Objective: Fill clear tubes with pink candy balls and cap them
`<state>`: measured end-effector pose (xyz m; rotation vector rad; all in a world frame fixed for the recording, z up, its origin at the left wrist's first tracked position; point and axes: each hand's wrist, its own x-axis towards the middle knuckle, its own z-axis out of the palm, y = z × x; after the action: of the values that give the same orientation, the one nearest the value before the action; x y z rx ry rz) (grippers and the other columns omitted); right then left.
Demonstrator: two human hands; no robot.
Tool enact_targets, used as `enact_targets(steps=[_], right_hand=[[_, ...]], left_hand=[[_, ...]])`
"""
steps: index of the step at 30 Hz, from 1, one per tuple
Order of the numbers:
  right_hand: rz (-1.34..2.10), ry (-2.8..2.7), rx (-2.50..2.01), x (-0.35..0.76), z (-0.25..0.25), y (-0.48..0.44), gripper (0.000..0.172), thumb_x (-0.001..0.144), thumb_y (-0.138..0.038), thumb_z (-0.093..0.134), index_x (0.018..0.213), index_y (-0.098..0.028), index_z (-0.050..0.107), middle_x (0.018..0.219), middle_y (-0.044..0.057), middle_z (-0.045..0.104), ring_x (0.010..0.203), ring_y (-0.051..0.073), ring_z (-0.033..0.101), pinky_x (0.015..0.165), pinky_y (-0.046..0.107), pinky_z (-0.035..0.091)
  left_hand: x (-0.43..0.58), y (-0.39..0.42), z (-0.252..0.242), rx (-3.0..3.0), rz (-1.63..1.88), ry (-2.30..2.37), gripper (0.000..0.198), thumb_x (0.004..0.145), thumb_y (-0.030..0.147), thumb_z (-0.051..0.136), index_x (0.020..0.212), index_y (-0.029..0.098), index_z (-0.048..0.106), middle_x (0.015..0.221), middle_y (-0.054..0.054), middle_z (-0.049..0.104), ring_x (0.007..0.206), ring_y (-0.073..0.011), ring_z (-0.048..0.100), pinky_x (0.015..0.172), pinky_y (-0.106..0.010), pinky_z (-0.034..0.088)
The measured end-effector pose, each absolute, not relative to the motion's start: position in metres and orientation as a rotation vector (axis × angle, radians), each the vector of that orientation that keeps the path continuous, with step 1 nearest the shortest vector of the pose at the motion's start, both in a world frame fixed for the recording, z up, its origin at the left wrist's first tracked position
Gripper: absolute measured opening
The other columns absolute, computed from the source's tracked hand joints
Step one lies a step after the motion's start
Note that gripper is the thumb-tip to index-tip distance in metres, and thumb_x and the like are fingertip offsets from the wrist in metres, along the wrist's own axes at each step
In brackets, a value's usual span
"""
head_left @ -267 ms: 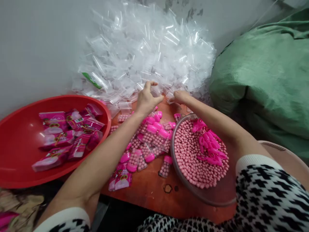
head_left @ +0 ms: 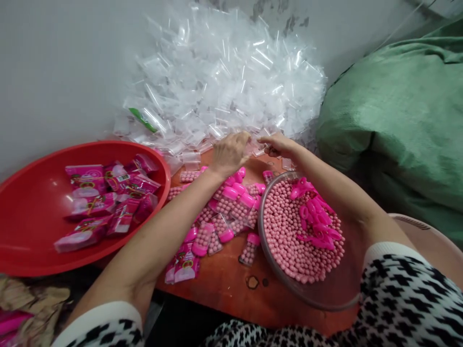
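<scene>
My left hand [head_left: 231, 153] is closed at the front of the heap of clear plastic containers [head_left: 231, 82], its fingertips on a clear container [head_left: 255, 146]. Just to the right, my right hand [head_left: 279, 144] has its index finger stretched toward that container, with the other fingers bent; nothing shows in its grip. Below my hands lies a pile of small clear jars [head_left: 231, 205] with pink caps, filled with pink balls. A bowl [head_left: 261, 226] beside my right forearm holds loose pink balls [head_left: 285, 241] and bright pink plastic pieces [head_left: 316, 219].
At left a red basin [head_left: 21, 212] holds several pink packets [head_left: 94, 205]. More pink packets [head_left: 186, 265] lie on the reddish-brown table [head_left: 227, 294]. A large green sack [head_left: 394, 106] bulges at right, above a pale tub [head_left: 427, 236]. A wall stands behind the heap.
My left hand has moved right and down, and its spread thumb and fingers have closed on the clear container. My right hand has shifted slightly right, its index finger now stretched out.
</scene>
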<state>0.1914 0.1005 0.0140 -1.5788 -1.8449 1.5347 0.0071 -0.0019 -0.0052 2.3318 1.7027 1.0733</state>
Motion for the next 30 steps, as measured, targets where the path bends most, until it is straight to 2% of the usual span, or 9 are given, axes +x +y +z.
enact_targets(steps=[3,8,13,17,19,21,24,27,30], right_hand=[[1.890,-1.728,-1.455,0.200,0.036,0.069,0.028,0.084,-0.043,0.058,0.074,-0.017,0.057,0.043,-0.002,0.053,0.032,0.006,0.038,0.032,0.015,0.026],[2.102,-1.866,-1.147,0.214,0.057,0.017,0.046,0.086,-0.062,0.053,0.082,-0.016,0.057,0.042,-0.006,0.047,0.032,0.006,0.032,0.032,0.016,0.025],[1.690,-2.137,-1.083,0.226,0.068,-0.028,0.068,0.087,-0.077,0.034,0.074,-0.016,0.059,0.048,-0.001,0.051,0.039,0.009,0.047,0.039,0.020,0.039],[0.973,-2.134,-1.195,0.227,0.071,-0.063,0.071,0.086,-0.078,0.035,0.109,-0.017,0.062,0.096,0.011,0.070,0.084,0.023,0.069,0.074,0.038,0.058],[0.736,-2.162,-1.164,0.228,0.069,-0.078,0.079,0.086,-0.079,0.031,0.131,-0.018,0.053,0.127,0.016,0.062,0.121,0.030,0.058,0.102,0.050,0.048],[0.683,-2.233,-1.100,0.231,0.067,-0.090,0.083,0.088,-0.077,0.024,0.143,-0.018,0.045,0.146,0.016,0.049,0.141,0.030,0.039,0.117,0.053,0.031],[0.819,-2.264,-1.026,0.242,0.068,-0.105,0.072,0.094,-0.068,0.027,0.147,-0.022,0.043,0.151,0.012,0.043,0.141,0.028,0.040,0.117,0.053,0.031],[1.013,-2.209,-0.934,0.257,0.073,-0.115,0.056,0.094,-0.058,0.045,0.140,-0.028,0.052,0.142,0.007,0.054,0.126,0.024,0.055,0.110,0.049,0.042],[1.096,-2.097,-0.820,0.271,0.077,-0.122,0.040,0.085,-0.049,0.066,0.119,-0.027,0.069,0.126,0.006,0.065,0.119,0.023,0.060,0.108,0.045,0.044]], left_hand=[[0.010,0.003,-0.015,2.514,1.195,1.383,0.036,0.083,0.022,0.063,0.118,0.017,0.057,0.129,-0.014,0.063,0.126,-0.0279,0.056,0.109,-0.042,0.041],[0.015,-0.013,-0.015,2.570,1.433,0.988,0.037,0.085,0.043,0.066,0.113,0.020,0.060,0.113,-0.011,0.072,0.104,-0.0242,0.069,0.091,-0.035,0.054],[0.028,-0.058,0.004,2.181,1.627,0.935,0.047,0.073,0.039,0.080,0.112,0.019,0.061,0.108,-0.008,0.072,0.097,-0.0206,0.071,0.086,-0.030,0.054],[0.054,-0.089,0.012,1.445,1.683,0.935,0.058,0.064,0.036,0.086,0.112,0.020,0.058,0.102,-0.004,0.071,0.093,-0.0194,0.070,0.085,-0.032,0.054],[0.069,-0.101,0.014,1.107,1.636,0.779,0.062,0.062,0.035,0.086,0.114,0.022,0.056,0.099,-0.003,0.071,0.089,-0.0185,0.070,0.082,-0.032,0.055],[0.082,-0.110,0.014,0.882,1.578,0.631,0.064,0.062,0.033,0.087,0.115,0.023,0.054,0.098,-0.002,0.071,0.088,-0.0176,0.070,0.081,-0.031,0.054],[0.092,-0.121,0.014,0.758,1.549,0.552,0.064,0.059,0.030,0.089,0.112,0.023,0.054,0.098,-0.002,0.071,0.089,-0.0169,0.070,0.083,-0.030,0.053],[0.094,-0.130,0.012,0.797,1.543,0.518,0.065,0.059,0.030,0.089,0.113,0.024,0.055,0.099,-0.001,0.069,0.093,-0.0173,0.069,0.087,-0.030,0.051],[0.096,-0.138,0.011,0.960,1.487,0.453,0.068,0.061,0.034,0.088,0.119,0.025,0.054,0.102,-0.002,0.067,0.099,-0.0196,0.067,0.090,-0.033,0.051]])
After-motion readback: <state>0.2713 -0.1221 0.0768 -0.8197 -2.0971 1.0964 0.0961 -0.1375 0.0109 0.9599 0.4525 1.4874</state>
